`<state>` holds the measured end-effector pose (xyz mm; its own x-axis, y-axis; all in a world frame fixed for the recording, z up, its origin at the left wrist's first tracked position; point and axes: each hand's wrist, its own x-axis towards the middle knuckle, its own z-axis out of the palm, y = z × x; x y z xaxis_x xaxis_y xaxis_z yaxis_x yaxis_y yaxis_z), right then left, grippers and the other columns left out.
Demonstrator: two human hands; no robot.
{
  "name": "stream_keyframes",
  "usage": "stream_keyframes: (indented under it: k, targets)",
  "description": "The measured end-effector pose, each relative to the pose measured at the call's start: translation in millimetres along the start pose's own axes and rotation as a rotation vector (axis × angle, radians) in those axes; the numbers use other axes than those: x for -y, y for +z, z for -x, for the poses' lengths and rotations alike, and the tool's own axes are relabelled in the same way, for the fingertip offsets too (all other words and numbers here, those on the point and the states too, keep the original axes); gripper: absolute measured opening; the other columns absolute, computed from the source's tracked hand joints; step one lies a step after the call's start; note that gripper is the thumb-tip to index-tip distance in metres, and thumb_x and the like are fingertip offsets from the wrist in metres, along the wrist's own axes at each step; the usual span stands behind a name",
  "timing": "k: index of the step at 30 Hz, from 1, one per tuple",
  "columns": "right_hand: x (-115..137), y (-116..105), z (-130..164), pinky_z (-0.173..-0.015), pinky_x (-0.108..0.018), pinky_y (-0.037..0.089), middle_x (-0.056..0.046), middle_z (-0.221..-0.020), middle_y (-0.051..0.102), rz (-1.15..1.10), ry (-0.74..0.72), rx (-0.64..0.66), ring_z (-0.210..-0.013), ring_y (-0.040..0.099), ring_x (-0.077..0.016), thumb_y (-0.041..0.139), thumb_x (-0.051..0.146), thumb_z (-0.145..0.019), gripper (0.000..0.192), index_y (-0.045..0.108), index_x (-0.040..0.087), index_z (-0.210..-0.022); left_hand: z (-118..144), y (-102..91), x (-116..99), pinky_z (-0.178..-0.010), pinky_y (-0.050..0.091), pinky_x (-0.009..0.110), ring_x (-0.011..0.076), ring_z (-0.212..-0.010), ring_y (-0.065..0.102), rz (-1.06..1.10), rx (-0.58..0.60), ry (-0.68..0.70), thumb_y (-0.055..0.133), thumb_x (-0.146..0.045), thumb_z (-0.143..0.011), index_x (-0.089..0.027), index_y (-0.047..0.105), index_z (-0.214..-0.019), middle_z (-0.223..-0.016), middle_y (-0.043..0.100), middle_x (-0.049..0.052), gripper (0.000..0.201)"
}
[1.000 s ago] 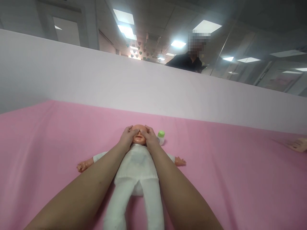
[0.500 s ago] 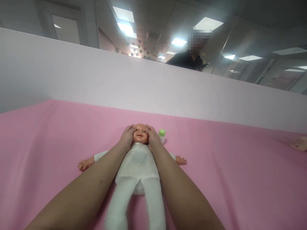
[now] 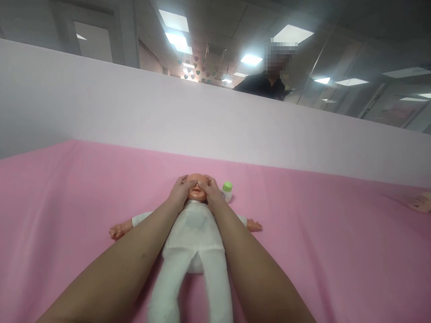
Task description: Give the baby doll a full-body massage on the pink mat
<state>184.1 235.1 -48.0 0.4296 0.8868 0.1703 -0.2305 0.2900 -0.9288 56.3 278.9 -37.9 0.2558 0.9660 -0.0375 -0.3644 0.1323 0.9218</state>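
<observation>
A baby doll [image 3: 193,229] with a white cloth body lies on its back, arms spread out and legs toward me. My left hand [image 3: 179,190] cups the left side of its head, and my right hand [image 3: 213,190] cups the right side. Both thumbs rest across the doll's face beside the nose, covering its eyes. The mouth shows below them. Just right of my right hand stands a small white bottle [image 3: 227,194] with a green cap, partly hidden by that hand.
A pink sheet [image 3: 319,215] with soft folds covers the surface. Behind it runs a white padded wall [image 3: 202,121]. At the far right edge lies a skin-coloured object [image 3: 420,202], cut off by the frame. Beyond the wall, a person in dark clothing [image 3: 262,85] shows behind glass.
My thumbs have moved inward from the sides of the doll's face to beside its nose, now covering the eyes. The doll and the bottle stay where they were.
</observation>
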Motion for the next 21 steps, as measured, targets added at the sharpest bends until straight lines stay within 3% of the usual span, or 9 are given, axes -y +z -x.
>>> stream_keyframes:
  k: [4,8,15,21]
  targets:
    - [2,2,-1,-0.096,-0.037,0.053,-0.004,-0.121,0.067,0.095,0.063,-0.035,-0.108,0.067,-0.0241,0.089,0.039,-0.062,0.069,0.06,0.028,-0.124,-4,-0.7,2,-0.086,0.057,0.039,0.0289,-0.1,0.071,-0.05,-0.019,-0.002,0.085,-0.03,-0.067,-0.02,0.06,-0.129,-0.118,0.07,0.014,0.067]
    - [0,3,0,-0.093,-0.037,0.054,-0.004,-0.115,0.068,0.056,0.028,-0.093,-0.103,0.067,-0.0231,0.088,0.041,-0.064,0.058,0.063,0.026,-0.114,-7,-0.3,6,-0.087,0.056,0.036,0.0269,-0.101,0.071,-0.051,-0.022,0.02,0.083,-0.033,-0.07,-0.02,0.063,-0.122,-0.115,0.071,0.012,0.057]
    - [-5,0,-4,-0.105,-0.039,0.048,-0.002,-0.114,0.073,-0.024,-0.003,-0.073,-0.113,0.064,-0.0228,0.077,0.045,-0.073,0.042,0.068,0.027,-0.111,-4,1.3,3,-0.09,0.057,0.036,0.0243,-0.101,0.071,0.042,-0.004,0.01,0.074,-0.033,-0.08,-0.02,0.064,-0.122,-0.114,0.073,0.011,0.045]
    - [-8,-7,-6,-0.109,-0.044,0.046,-0.003,-0.125,0.071,-0.124,0.034,-0.019,-0.121,0.062,-0.0248,0.075,0.036,-0.07,0.046,0.07,0.028,-0.115,5,0.9,-3,-0.09,0.058,0.039,0.0257,-0.104,0.071,0.128,-0.004,-0.022,0.067,-0.03,-0.084,-0.02,0.063,-0.126,-0.122,0.07,0.012,0.044]
